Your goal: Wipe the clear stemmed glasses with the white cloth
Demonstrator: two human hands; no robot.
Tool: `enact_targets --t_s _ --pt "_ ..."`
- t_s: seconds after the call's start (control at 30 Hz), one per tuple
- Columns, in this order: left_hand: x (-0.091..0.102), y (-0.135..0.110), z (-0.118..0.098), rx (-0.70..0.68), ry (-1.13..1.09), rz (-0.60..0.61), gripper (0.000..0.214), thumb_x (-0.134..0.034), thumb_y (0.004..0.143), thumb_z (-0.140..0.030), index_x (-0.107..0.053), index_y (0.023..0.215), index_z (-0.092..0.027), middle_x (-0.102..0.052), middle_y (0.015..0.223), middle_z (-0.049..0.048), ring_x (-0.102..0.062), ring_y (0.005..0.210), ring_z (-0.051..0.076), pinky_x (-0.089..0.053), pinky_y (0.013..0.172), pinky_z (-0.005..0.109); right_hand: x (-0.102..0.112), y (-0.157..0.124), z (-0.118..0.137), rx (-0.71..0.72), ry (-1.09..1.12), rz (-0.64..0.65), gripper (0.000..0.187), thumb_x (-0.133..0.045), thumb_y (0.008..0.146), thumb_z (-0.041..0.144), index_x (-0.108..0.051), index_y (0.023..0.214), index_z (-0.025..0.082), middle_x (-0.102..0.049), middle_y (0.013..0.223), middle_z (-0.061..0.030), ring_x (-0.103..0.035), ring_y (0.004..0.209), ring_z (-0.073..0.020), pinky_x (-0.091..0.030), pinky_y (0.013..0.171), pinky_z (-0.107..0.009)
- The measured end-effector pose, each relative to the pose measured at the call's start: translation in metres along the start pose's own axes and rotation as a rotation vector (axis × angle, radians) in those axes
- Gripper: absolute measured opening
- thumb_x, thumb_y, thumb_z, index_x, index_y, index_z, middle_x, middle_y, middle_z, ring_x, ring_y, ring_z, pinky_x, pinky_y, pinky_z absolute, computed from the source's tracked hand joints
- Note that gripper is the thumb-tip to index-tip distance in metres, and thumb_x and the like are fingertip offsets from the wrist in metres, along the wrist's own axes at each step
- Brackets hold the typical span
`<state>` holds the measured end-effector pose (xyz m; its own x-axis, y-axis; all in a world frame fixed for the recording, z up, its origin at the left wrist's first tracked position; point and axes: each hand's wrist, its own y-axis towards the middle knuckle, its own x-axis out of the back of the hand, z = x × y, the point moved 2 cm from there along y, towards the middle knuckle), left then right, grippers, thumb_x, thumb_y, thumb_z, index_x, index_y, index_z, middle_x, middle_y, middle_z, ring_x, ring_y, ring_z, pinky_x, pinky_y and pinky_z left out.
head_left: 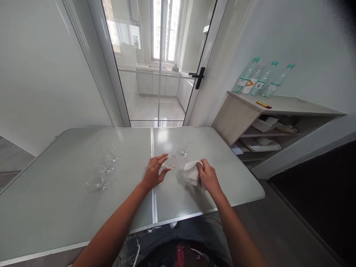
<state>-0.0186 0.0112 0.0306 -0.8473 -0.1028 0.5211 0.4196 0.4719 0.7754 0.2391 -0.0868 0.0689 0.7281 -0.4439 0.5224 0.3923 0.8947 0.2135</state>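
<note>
My left hand (154,171) is curled round a clear wine glass (172,161) above the middle of the table, close to the seam. The glass lies on its side in my fingers, a round edge facing right; whether that is its rim or its foot I cannot tell. In my right hand (208,175) is a bunched white cloth (191,172), held apart from the glass. Just beyond the cloth, another clear stemmed glass (185,152) stands upright. Several more clear glasses (109,168) are grouped on the left half, their outlines faint against the tabletop.
The pale table (66,207) has a metal seam and rim. At the right, a wooden shelf unit (280,105) bears several plastic bottles (271,79) and a small red-yellow item (263,105). Behind the table is a glass door with a black handle (199,77).
</note>
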Motion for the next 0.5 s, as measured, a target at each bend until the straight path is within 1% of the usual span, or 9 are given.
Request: enact_targets --t_s 0.07,0.13,0.2,0.23,0.3,0.37,0.4,0.43,0.5 --pt "0.000 0.000 -0.001 0.025 -0.020 0.012 0.053 -0.069 0.095 -0.028 -0.049 0.144 -0.026 -0.061 0.143 0.0168 -0.064 0.124 0.029 -0.052 0.098 0.046 0.002 0.003 -0.013 -0.221 0.233 -0.062 0.034 -0.059 0.088 0.052 -0.062 0.079 0.019 -0.062 0.073 -0.0018 -0.054 0.071 -0.0192 -0.045 0.068 -0.030" --pt "0.001 0.001 -0.001 0.054 -0.043 0.025 0.052 -0.069 0.096 -0.029 -0.050 0.144 -0.027 -0.059 0.145 0.0168 -0.063 0.125 0.029 -0.052 0.100 0.047 0.001 0.004 -0.024 -0.383 0.489 -0.086 0.038 -0.068 0.080 0.055 -0.063 0.079 0.017 -0.064 0.074 -0.0016 -0.055 0.069 -0.0178 -0.045 0.063 -0.028" --pt "0.001 0.002 -0.002 0.068 -0.046 0.044 0.054 -0.067 0.097 -0.030 -0.048 0.147 -0.028 -0.062 0.143 0.0157 -0.064 0.125 0.029 -0.052 0.101 0.048 0.001 0.003 -0.028 -0.469 0.634 -0.120 0.038 -0.076 0.073 0.053 -0.064 0.080 0.017 -0.063 0.074 -0.0001 -0.055 0.068 -0.0163 -0.044 0.061 -0.026" --pt "0.001 0.002 -0.002 0.069 -0.042 0.051 0.055 -0.066 0.097 -0.030 -0.047 0.149 -0.029 -0.064 0.140 0.0150 -0.064 0.125 0.030 -0.053 0.101 0.049 0.001 0.003 -0.026 -0.477 0.664 -0.148 0.038 -0.078 0.071 0.051 -0.063 0.081 0.018 -0.063 0.075 0.0008 -0.055 0.068 -0.0155 -0.044 0.060 -0.024" --pt "0.001 0.003 -0.004 0.057 -0.041 0.064 0.057 -0.065 0.098 -0.031 -0.045 0.151 -0.029 -0.067 0.136 0.0140 -0.065 0.124 0.030 -0.053 0.101 0.049 0.001 0.001 -0.014 -0.432 0.687 -0.224 0.038 -0.077 0.074 0.051 -0.063 0.086 0.018 -0.063 0.077 0.0011 -0.056 0.070 -0.0151 -0.044 0.061 -0.023" --pt "0.000 0.004 -0.007 0.046 -0.060 0.093 0.057 -0.064 0.098 -0.033 -0.045 0.152 -0.029 -0.067 0.135 0.0134 -0.067 0.123 0.028 -0.056 0.099 0.046 -0.004 -0.001 0.006 -0.307 0.660 -0.265 0.037 -0.071 0.082 0.053 -0.065 0.096 0.019 -0.066 0.084 -0.0005 -0.060 0.078 -0.0167 -0.048 0.067 -0.024" --pt "-0.001 0.004 -0.009 0.046 -0.068 0.117 0.056 -0.064 0.099 -0.034 -0.046 0.152 -0.030 -0.067 0.136 0.0127 -0.069 0.121 0.027 -0.058 0.096 0.043 -0.009 -0.003 0.017 -0.213 0.615 -0.241 0.036 -0.067 0.087 0.053 -0.065 0.101 0.019 -0.067 0.089 -0.0019 -0.062 0.084 -0.0180 -0.049 0.072 -0.025" --pt "-0.002 0.004 -0.011 0.053 -0.070 0.140 0.055 -0.064 0.099 -0.035 -0.047 0.151 -0.030 -0.067 0.137 0.0120 -0.070 0.118 0.026 -0.060 0.091 0.040 -0.015 -0.005 0.029 -0.117 0.558 -0.176 0.034 -0.063 0.092 0.051 -0.066 0.107 0.020 -0.069 0.095 -0.0032 -0.063 0.091 -0.0191 -0.051 0.079 -0.027" --pt "-0.004 0.003 -0.015 0.094 -0.062 0.146 0.053 -0.063 0.099 -0.038 -0.048 0.150 -0.031 -0.066 0.139 0.0109 -0.075 0.109 0.023 -0.063 0.081 0.033 -0.030 -0.012 0.046 0.027 0.449 0.022 0.030 -0.059 0.098 0.047 -0.065 0.111 0.021 -0.070 0.100 -0.0045 -0.065 0.095 -0.0208 -0.052 0.086 -0.031"
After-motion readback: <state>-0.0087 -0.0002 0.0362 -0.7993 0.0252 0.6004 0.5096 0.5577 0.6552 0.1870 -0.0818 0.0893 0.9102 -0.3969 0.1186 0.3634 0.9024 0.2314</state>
